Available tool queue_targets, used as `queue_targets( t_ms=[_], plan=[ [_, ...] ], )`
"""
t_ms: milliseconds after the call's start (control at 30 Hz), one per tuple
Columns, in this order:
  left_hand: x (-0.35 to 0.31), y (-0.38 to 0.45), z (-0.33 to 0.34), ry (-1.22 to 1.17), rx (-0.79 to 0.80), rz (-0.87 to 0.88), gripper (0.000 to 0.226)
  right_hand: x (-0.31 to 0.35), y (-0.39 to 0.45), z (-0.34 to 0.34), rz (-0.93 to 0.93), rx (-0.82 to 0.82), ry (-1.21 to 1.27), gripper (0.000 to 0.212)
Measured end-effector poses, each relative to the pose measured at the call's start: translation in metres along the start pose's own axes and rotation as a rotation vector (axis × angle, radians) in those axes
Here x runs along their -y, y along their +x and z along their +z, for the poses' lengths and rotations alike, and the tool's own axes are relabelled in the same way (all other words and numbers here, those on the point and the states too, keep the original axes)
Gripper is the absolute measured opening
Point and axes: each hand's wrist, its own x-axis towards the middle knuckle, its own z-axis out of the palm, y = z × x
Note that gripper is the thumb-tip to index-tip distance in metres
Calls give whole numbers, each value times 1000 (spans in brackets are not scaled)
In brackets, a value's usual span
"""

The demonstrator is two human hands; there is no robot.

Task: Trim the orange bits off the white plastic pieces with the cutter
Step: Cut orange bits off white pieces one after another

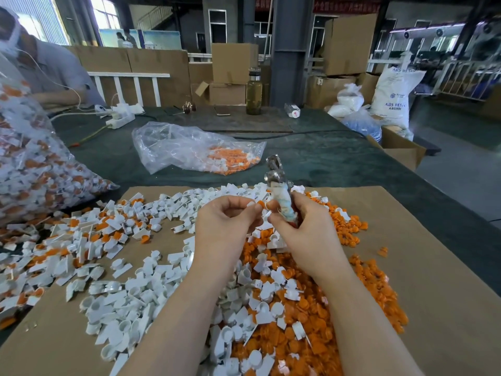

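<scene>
The left hand (226, 217) pinches a small white piece (253, 206) (light, stiff, probably slippery) best held by its white body, while the right hand (301, 223) grips the cutter (280, 191).

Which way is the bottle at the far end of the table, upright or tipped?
Upright. The bottle stands on its base on the table, cap on top, with dark liquid filling most of it.

white plastic pieces (141, 270), orange bits (360, 283), brown cardboard (433, 280), dark green table (325, 158)
</scene>
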Motion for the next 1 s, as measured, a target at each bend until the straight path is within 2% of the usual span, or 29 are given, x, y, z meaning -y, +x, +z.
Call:
queue_targets(
  t_ms=[167,333,467,600,1000],
  plan=[
    [-1,2,-2,-16,-4,2,13,-6,1,-16,85,116,74,9],
    [-2,2,-4,-10,-14,-4,12,-6,0,-17,98,172,12,8],
    [-1,2,-5,110,-32,50,12,-3,0,-7,27,62,-73,11],
    [1,0,-2,257,-12,106,10,1,0,2,-35,-54,-25,11],
    [0,-1,0,333,27,128,12,-1,1,3,-52,-45,-60,13]
  ],
)
